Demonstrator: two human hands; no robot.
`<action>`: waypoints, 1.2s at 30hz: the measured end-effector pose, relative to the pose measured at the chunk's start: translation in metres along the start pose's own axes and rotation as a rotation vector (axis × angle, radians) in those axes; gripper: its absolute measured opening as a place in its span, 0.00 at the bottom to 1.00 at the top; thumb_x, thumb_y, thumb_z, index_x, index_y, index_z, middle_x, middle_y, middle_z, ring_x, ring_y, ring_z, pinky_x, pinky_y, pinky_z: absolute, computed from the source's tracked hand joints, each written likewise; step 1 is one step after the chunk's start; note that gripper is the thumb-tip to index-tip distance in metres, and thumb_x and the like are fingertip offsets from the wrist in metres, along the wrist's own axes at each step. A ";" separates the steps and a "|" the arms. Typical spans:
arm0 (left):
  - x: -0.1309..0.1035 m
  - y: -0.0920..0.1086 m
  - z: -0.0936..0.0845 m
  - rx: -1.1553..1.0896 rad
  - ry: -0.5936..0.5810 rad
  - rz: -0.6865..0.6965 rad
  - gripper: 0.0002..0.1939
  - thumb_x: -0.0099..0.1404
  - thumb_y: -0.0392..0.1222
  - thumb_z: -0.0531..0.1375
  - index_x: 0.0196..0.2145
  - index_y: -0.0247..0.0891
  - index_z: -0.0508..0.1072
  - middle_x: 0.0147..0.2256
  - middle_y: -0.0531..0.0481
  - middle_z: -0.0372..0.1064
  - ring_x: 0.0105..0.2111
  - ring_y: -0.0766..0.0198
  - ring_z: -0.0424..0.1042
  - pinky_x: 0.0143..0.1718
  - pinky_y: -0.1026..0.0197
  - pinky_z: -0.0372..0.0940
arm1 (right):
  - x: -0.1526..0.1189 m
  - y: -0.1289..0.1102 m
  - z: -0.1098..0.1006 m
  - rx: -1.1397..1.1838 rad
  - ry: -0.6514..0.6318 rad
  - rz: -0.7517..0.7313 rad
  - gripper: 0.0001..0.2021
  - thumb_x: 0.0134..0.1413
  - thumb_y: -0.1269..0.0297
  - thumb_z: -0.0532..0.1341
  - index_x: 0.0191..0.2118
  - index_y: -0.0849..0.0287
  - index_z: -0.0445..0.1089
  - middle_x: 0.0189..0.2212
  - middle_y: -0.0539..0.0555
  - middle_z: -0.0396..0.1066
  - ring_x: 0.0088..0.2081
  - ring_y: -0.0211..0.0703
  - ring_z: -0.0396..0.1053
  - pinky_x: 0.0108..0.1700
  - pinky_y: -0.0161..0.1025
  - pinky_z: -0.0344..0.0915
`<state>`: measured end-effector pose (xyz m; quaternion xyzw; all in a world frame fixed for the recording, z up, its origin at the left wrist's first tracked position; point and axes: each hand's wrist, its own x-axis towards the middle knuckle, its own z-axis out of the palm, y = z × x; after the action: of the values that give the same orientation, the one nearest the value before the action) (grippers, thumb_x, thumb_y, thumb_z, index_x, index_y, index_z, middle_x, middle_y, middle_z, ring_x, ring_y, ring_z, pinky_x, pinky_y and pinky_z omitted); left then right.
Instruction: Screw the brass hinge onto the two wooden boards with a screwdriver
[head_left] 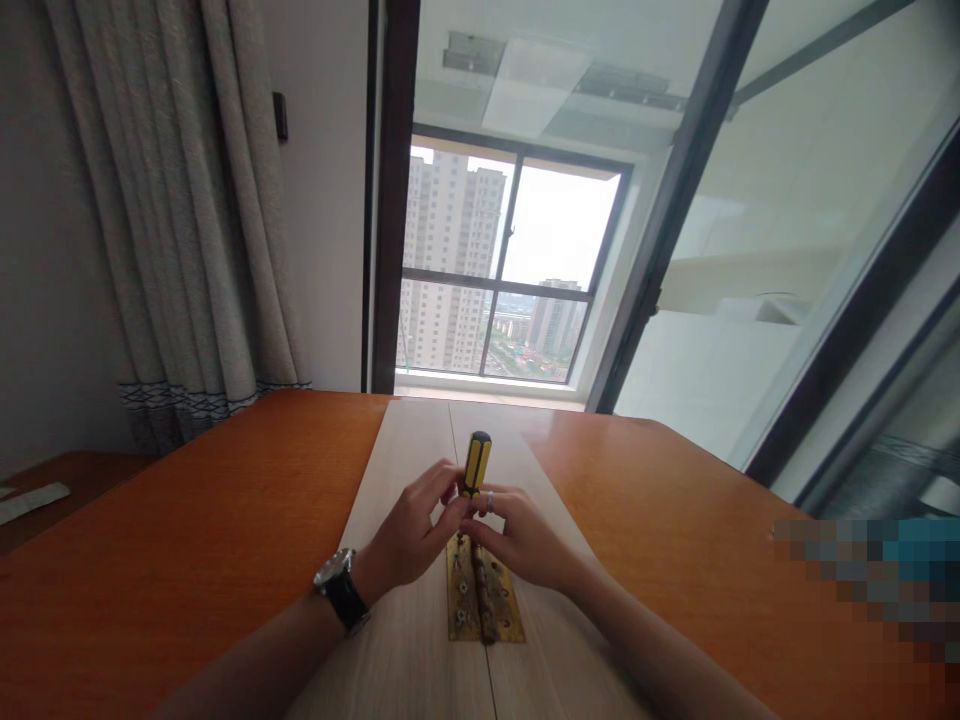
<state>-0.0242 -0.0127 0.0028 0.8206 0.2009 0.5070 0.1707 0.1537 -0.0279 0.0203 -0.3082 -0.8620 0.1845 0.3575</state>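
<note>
A screwdriver (477,462) with a yellow and black handle stands nearly upright over the far end of a brass-coloured hinge (487,610). My left hand (412,525), a watch on its wrist, closes thumb and fingers round the screwdriver just below the handle. From the other side my right hand (525,535), wearing a ring, pinches it at the same height. The tip and any screw beneath are hidden by my fingers. The worn, stained hinge lies across the seam between two pale wooden boards (397,645), its near holes visible.
The boards rest on an orange-brown table (300,470). A grey curtain (180,200) hangs at the left. Beyond the table's far edge are a dark-framed glass door (645,270) and a window (502,270). At the right edge, a patch is pixelated.
</note>
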 end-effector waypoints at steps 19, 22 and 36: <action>0.002 -0.005 0.002 -0.003 0.073 -0.113 0.07 0.67 0.40 0.55 0.30 0.39 0.62 0.28 0.54 0.58 0.29 0.64 0.61 0.32 0.63 0.58 | 0.001 0.003 0.000 -0.009 -0.040 -0.020 0.05 0.60 0.65 0.62 0.40 0.56 0.75 0.39 0.55 0.76 0.45 0.48 0.73 0.48 0.41 0.67; 0.003 -0.004 0.001 -0.015 0.051 -0.084 0.10 0.67 0.40 0.56 0.28 0.38 0.63 0.28 0.53 0.59 0.29 0.65 0.61 0.32 0.63 0.59 | 0.001 0.008 0.001 -0.045 -0.003 0.034 0.06 0.57 0.60 0.65 0.32 0.57 0.74 0.32 0.54 0.76 0.41 0.49 0.74 0.45 0.41 0.68; 0.005 0.002 -0.002 -0.037 0.014 -0.042 0.11 0.70 0.38 0.54 0.30 0.36 0.70 0.31 0.50 0.64 0.31 0.65 0.63 0.33 0.63 0.60 | -0.001 0.011 0.004 -0.074 0.066 0.115 0.04 0.53 0.68 0.67 0.31 0.58 0.71 0.29 0.50 0.76 0.33 0.44 0.73 0.39 0.37 0.66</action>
<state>-0.0239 -0.0116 0.0080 0.8095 0.2100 0.5125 0.1950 0.1555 -0.0210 0.0115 -0.3762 -0.8369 0.1622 0.3630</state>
